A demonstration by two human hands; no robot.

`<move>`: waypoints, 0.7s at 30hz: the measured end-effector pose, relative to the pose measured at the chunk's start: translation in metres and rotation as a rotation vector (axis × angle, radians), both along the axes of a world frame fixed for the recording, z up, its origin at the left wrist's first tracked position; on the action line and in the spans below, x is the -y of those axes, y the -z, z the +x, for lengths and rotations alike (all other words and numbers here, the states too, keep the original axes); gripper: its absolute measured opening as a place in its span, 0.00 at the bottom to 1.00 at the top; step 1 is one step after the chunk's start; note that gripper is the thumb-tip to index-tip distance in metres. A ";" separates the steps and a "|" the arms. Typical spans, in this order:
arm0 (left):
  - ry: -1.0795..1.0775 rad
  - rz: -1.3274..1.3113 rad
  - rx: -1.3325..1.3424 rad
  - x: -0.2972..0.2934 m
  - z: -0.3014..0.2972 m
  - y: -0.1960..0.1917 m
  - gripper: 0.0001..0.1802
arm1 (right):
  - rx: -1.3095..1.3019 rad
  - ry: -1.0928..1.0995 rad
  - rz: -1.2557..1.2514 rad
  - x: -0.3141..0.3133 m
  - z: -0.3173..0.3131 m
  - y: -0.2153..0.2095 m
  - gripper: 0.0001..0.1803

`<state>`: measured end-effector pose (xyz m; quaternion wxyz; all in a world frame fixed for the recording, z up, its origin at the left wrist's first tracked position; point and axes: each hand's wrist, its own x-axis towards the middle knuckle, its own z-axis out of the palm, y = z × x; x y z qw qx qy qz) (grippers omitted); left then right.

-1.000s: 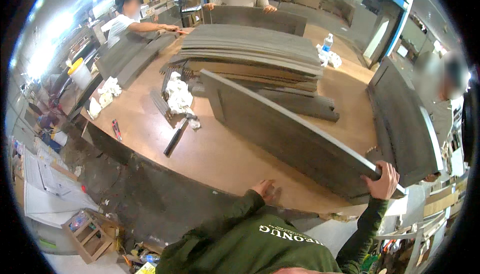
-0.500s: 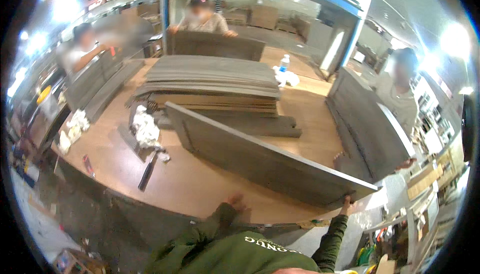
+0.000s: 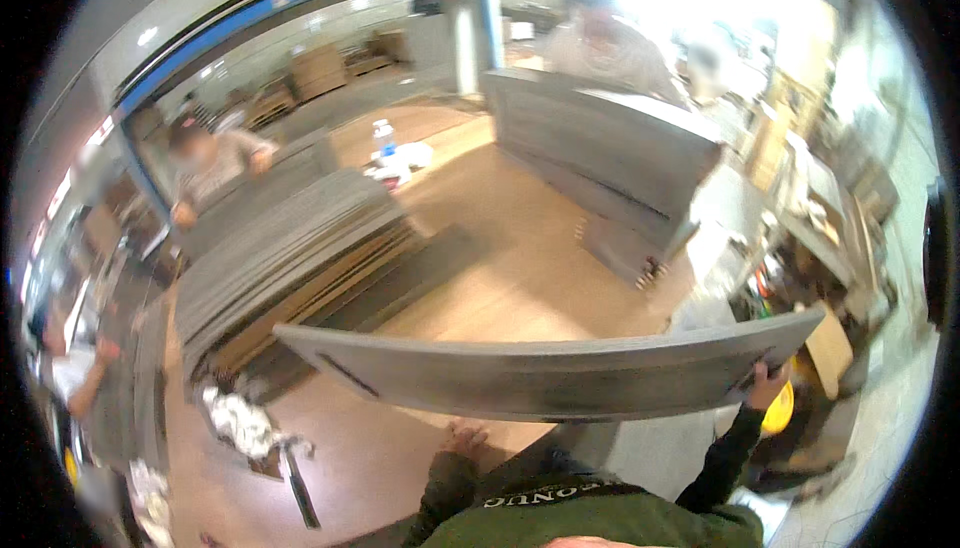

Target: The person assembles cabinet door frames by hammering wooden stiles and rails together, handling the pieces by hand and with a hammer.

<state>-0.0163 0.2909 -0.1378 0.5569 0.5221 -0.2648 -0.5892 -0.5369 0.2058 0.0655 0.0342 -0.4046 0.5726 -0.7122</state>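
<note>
A long grey wooden panel (image 3: 550,373) stands on its edge across the near side of the table, its left end by the stack. My right hand (image 3: 768,386) is closed around the panel's right end. My left hand (image 3: 465,438) is low over the tabletop, just below the panel's near edge, its fingers apart and slightly blurred, with nothing seen in them. Left of that hand lies a dark-handled tool (image 3: 300,493), beside a crumpled white rag (image 3: 240,423).
A pile of grey panels (image 3: 300,238) covers the table's left half. Across the table, one person (image 3: 610,48) stands behind an upright panel (image 3: 600,143); others work at the left. A water bottle (image 3: 383,138) and white cloth (image 3: 410,160) are farther back. Wooden pieces (image 3: 830,343) crowd the right.
The view has turned to the right. The panel's right end has swung away from the other person's panel, and it now lies nearly straight across in front of me, still in my right hand.
</note>
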 end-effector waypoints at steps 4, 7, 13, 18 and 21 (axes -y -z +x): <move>0.137 -0.134 0.228 -0.003 -0.013 -0.035 0.12 | 0.058 -0.040 -0.028 -0.036 -0.028 -0.005 0.42; 0.230 -0.165 0.231 0.019 -0.031 -0.046 0.13 | 0.053 0.040 0.001 -0.044 -0.062 0.043 0.34; 0.280 -0.201 0.234 0.085 -0.075 -0.070 0.14 | 0.206 0.363 0.110 0.021 -0.117 0.141 0.40; 0.261 -0.231 0.170 0.145 -0.113 -0.073 0.14 | 0.324 0.303 0.089 0.067 -0.169 0.149 0.37; 0.247 -0.256 0.125 0.183 -0.147 -0.064 0.15 | 0.322 0.202 0.146 0.076 -0.217 0.163 0.39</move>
